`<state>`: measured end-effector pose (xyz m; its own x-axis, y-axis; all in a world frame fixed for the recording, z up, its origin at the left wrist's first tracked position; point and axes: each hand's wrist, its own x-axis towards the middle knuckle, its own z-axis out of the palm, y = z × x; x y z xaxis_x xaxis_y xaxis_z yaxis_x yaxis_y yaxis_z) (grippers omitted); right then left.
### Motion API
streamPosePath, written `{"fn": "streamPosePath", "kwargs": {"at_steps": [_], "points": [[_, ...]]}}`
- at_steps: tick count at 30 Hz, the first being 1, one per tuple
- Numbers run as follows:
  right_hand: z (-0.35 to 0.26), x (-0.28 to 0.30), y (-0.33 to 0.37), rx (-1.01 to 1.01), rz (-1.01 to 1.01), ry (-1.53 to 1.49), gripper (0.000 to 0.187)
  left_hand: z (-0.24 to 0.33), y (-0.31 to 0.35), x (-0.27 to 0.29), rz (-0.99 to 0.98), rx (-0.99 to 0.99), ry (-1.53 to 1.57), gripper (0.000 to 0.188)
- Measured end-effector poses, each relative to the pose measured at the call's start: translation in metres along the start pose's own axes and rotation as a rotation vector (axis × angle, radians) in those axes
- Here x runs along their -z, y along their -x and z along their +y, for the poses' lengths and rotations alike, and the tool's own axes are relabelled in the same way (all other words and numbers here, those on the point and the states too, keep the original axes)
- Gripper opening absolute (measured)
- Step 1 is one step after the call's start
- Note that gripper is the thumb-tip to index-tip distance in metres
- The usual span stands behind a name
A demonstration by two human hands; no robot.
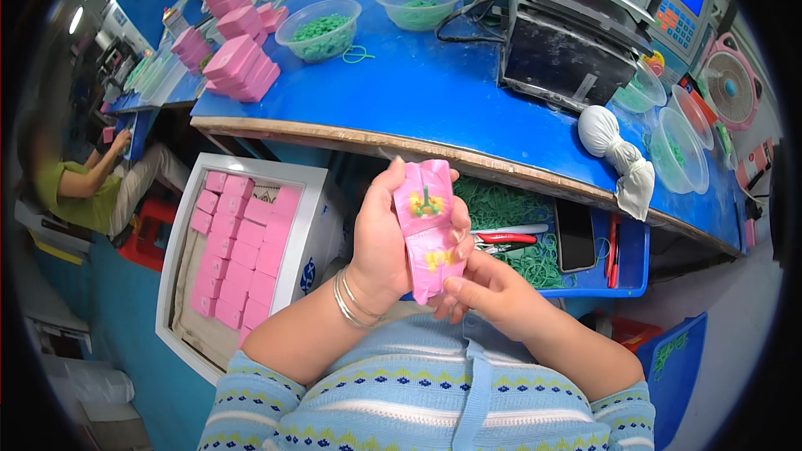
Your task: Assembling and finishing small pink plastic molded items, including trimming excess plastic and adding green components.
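Just above my lap I hold a pink rubber mold (423, 238), spread open along its length. A small green wax piece (426, 200) stands up from the yellow-edged hollow in its far half. The near half has a second yellowish hollow. My left hand (373, 238) is closed round the mold from the left, its fingertips showing at the right edge. My right hand (494, 291) grips the near end, thumb on top and fingers beneath. Below and behind the mold, a blue drawer tray (631, 263) holds green wax strands, red-handled pliers (505, 238) and a phone (575, 236).
The blue bench (401, 100) bears stacked pink molds (242, 67), clear bowls of green pieces (320, 31), a black machine (568, 50) and a white cloth bundle (614, 150). A white box (313, 225) of pink molds stands left. Another person (83, 184) sits far left.
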<state>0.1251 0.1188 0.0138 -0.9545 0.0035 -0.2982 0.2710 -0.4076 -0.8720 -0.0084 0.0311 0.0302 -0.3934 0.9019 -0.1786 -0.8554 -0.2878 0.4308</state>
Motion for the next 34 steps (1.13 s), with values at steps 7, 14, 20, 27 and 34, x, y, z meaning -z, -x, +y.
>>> {"fn": "streamPosePath", "kwargs": {"at_steps": [7, 14, 20, 27, 34], "points": [[-0.016, 0.008, 0.001, 0.780, 0.439, 0.862, 0.061, 0.003, 0.009, 0.001, 0.064, -0.058, -0.084, 0.023], [-0.038, 0.009, -0.014, 1.077, 0.338, 1.168, 0.042, -0.003, 0.021, -0.004, 0.052, -0.060, -0.241, 0.022], [-0.030, 0.004, -0.018, 1.202, 0.352, 1.118, 0.035, -0.010, 0.022, -0.003, 0.108, -0.055, -0.223, 0.020], [-0.032, -0.005, -0.009, 1.257, 0.269, 1.140, 0.030, -0.009, 0.024, -0.008, 0.056, -0.127, -0.296, 0.018], [-0.029, -0.005, -0.004, 1.186, 0.247, 1.006, 0.025, -0.008, 0.021, -0.002, 0.006, -0.115, -0.316, 0.020]]}}
